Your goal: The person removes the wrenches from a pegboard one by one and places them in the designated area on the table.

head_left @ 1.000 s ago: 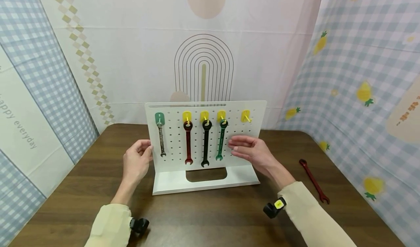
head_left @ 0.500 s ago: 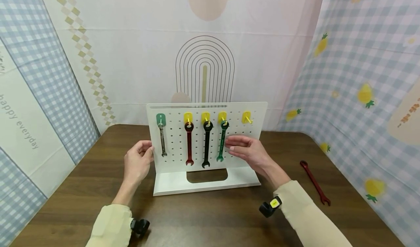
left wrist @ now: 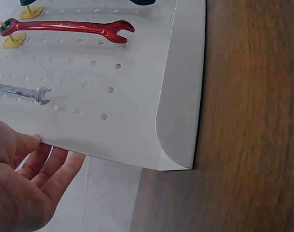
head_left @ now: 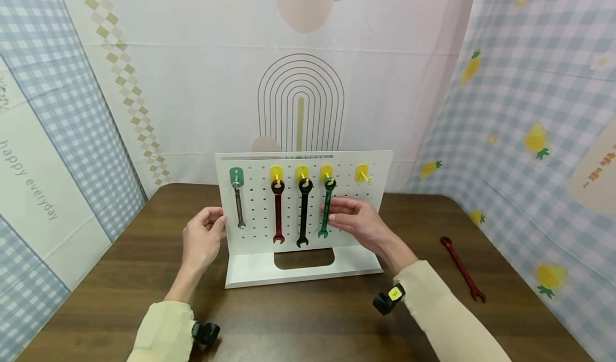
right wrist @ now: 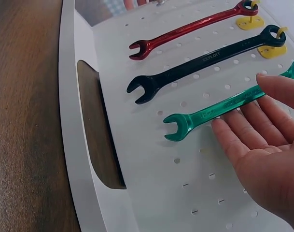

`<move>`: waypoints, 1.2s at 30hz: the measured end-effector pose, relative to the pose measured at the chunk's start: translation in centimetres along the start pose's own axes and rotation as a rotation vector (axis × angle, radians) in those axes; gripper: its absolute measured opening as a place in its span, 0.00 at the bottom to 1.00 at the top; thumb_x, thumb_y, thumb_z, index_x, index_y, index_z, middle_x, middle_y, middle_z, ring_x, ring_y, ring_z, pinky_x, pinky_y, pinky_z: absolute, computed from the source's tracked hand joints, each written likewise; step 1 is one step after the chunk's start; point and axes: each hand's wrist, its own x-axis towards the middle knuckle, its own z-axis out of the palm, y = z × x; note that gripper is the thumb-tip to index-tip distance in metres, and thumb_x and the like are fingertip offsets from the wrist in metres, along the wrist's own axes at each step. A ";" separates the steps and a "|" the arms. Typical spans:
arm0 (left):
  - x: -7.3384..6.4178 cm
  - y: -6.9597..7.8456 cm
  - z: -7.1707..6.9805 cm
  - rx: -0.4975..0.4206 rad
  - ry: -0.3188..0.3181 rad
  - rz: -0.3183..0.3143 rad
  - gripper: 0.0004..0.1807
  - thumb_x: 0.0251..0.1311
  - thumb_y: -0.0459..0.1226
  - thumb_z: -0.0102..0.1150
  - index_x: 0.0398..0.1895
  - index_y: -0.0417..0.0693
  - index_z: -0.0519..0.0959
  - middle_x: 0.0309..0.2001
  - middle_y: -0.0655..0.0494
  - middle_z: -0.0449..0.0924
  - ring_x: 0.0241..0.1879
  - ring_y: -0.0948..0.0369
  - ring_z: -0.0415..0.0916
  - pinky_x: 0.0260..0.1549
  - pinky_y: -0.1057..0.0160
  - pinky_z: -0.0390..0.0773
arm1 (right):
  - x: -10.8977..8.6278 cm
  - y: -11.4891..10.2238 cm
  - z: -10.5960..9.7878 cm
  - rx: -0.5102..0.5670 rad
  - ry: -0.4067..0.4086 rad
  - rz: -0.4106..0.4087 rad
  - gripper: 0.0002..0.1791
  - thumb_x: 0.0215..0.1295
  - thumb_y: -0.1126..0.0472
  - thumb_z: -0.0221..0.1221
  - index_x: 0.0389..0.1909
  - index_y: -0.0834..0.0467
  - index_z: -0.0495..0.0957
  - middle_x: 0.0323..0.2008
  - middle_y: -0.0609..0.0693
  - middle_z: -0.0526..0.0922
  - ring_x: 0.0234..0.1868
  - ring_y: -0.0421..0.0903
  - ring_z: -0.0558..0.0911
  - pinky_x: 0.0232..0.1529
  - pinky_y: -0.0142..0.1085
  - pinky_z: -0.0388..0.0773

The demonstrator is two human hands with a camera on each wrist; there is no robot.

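Note:
A white pegboard stand (head_left: 356,191) faces me on the table. My left hand (head_left: 202,236) holds its left edge, thumb at the edge and fingers behind. From a yellow hook hangs a green combination wrench (right wrist: 209,112). My right hand (head_left: 358,220) is around its shaft: fairly straight fingers reach behind it and the thumb overlaps its front. To the left hang a black wrench (head_left: 303,212), a red wrench (head_left: 277,212) and, on a green hook, a small silver wrench (head_left: 239,207).
A bare yellow hook (head_left: 362,173) sits at the board's right. Another red wrench (head_left: 463,269) lies on the wooden table (head_left: 298,319) to the right. The board's base (head_left: 240,268) has a cut-out slot. Patterned cloths hang behind and at both sides.
My right hand has moved left to the green wrench, its fingers now passing behind the shaft. My left hand stays at the board's edge, and the wrenches hang as before.

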 end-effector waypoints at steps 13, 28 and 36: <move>0.0 0.0 0.1 0.012 0.005 -0.001 0.10 0.77 0.32 0.58 0.54 0.38 0.82 0.47 0.40 0.85 0.40 0.59 0.83 0.34 0.78 0.83 | -0.2 -0.1 0.8 -0.030 0.018 -0.002 0.25 0.72 0.72 0.62 0.67 0.74 0.73 0.59 0.62 0.87 0.56 0.48 0.88 0.59 0.39 0.86; 0.0 0.2 -0.1 -0.012 -0.005 -0.001 0.10 0.76 0.33 0.59 0.54 0.38 0.83 0.48 0.39 0.85 0.38 0.64 0.82 0.33 0.79 0.83 | -1.1 -0.4 1.4 -0.058 0.068 -0.006 0.22 0.73 0.68 0.64 0.63 0.75 0.76 0.53 0.61 0.89 0.45 0.46 0.92 0.54 0.43 0.89; -0.1 0.0 -0.1 -0.015 -0.005 -0.005 0.11 0.76 0.33 0.59 0.54 0.37 0.83 0.49 0.38 0.85 0.38 0.66 0.82 0.34 0.79 0.83 | -1.4 -0.6 1.6 -0.045 0.071 -0.003 0.20 0.73 0.70 0.63 0.61 0.75 0.77 0.49 0.59 0.90 0.48 0.51 0.92 0.52 0.44 0.90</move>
